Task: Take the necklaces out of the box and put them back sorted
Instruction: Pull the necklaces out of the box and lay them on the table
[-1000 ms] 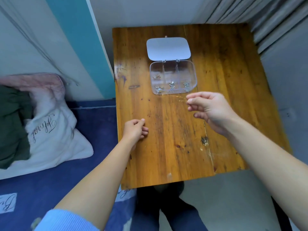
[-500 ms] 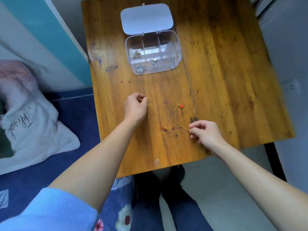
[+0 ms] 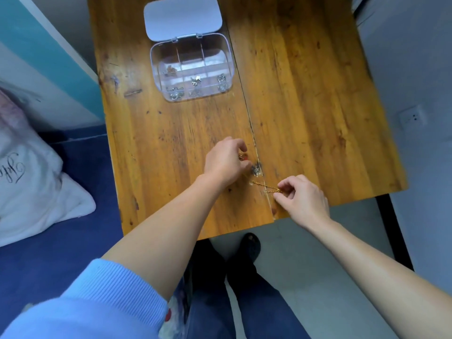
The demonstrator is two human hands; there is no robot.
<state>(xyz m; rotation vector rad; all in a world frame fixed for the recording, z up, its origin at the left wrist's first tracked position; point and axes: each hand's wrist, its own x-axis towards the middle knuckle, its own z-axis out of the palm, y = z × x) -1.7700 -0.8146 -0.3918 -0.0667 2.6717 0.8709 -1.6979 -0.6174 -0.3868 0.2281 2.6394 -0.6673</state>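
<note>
A thin gold necklace (image 3: 265,186) with a small red pendant lies stretched on the wooden table (image 3: 305,106) near its front edge. My right hand (image 3: 302,200) pinches the chain's right end. My left hand (image 3: 226,161) closes its fingers on the pendant end, which is partly hidden under them. Farther back stands a clear plastic box (image 3: 192,69) with its white lid (image 3: 182,17) folded open behind it. Its compartments hold several small silver necklaces and one copper-coloured piece.
The table is bounded by a teal and white wall panel (image 3: 44,57) on the left. A white pillow (image 3: 31,192) lies on a blue bed at lower left. A wall socket (image 3: 412,117) is on the right. My legs stand below the table's front edge.
My right hand carried the gold necklace from the box to the table's front and laid it down. My left hand moved right and took the pendant end. The camera tilted down.
</note>
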